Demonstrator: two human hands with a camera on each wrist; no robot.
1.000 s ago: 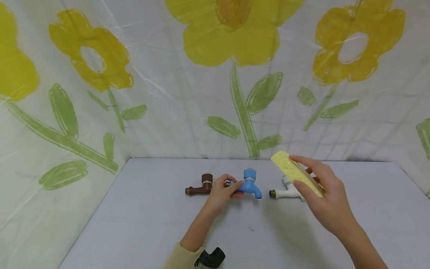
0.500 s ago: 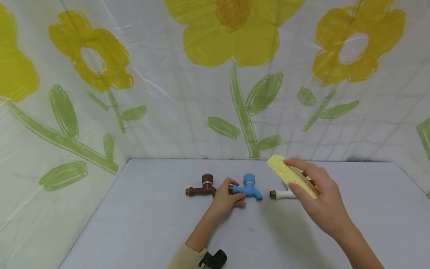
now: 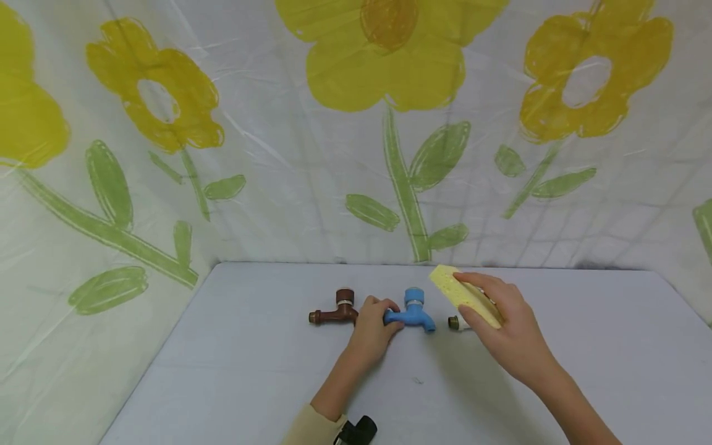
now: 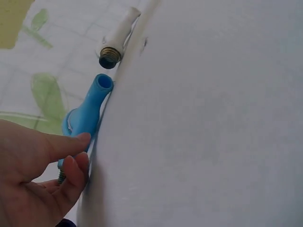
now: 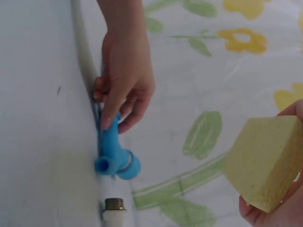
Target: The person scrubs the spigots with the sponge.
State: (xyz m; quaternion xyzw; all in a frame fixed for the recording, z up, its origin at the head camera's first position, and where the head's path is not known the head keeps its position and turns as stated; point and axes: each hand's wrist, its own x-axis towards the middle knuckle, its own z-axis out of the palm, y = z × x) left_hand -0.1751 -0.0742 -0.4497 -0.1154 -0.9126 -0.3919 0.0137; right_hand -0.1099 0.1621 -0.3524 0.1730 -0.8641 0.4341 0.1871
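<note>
My left hand pinches the inlet end of a blue tap between thumb and fingers, covering its threaded end in the head view. In the left wrist view the spout of the blue tap points away from the hand. Up and to the right, my right hand holds a yellow sponge by its sides, above the table. A brown tap lies just left of my left hand, its spout partly hidden. Behind the sponge, a white tap shows only its brass threaded end in the head view.
The taps stand in a row on a pale table. A white curtain with yellow flowers hangs along the table's back edge. A black wrist device sits at my left sleeve.
The blue tap has come down slightly, and my left hand has shifted its fingers on the inlet end. My right hand has moved left and a little down with the sponge, covering more of the white tap.
</note>
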